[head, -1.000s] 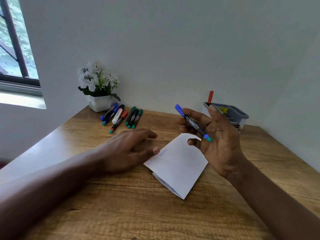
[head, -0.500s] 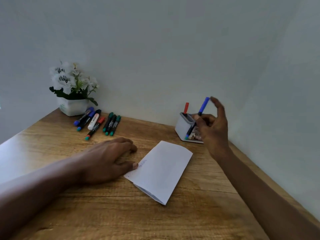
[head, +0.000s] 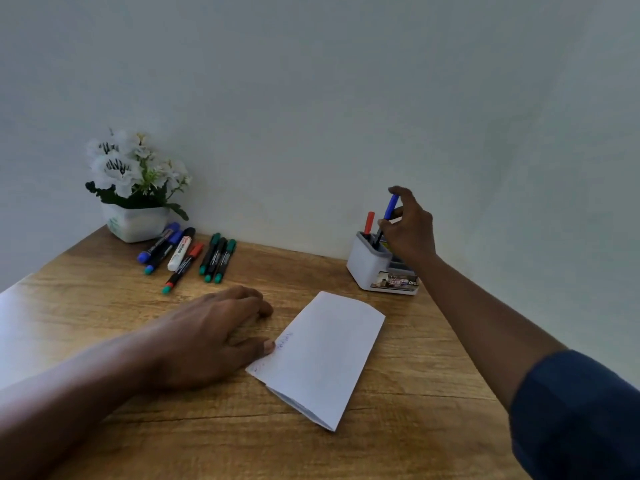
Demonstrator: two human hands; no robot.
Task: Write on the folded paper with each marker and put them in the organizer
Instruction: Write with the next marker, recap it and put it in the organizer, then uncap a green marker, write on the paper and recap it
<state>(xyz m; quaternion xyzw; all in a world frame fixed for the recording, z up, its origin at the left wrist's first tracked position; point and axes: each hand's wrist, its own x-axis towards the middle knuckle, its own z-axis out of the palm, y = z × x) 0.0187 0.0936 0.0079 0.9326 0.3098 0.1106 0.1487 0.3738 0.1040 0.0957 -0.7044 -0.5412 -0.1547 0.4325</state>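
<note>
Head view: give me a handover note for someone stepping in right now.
Right hand pinches the blue marker, its lower end already in the organizer, beside the red marker standing there.
Left hand rests flat on the table, thumb at the folded paper's edge; faint writing shows on it.
To do: release the blue marker, then write with and store the seven markers lying by the flower pot.

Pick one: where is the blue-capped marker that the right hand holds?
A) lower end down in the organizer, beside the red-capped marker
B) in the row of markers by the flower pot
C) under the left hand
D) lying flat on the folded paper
A: the right hand pinches the blue-capped marker nearly upright, its lower end dipping into the organizer next to the red-capped marker.
</note>
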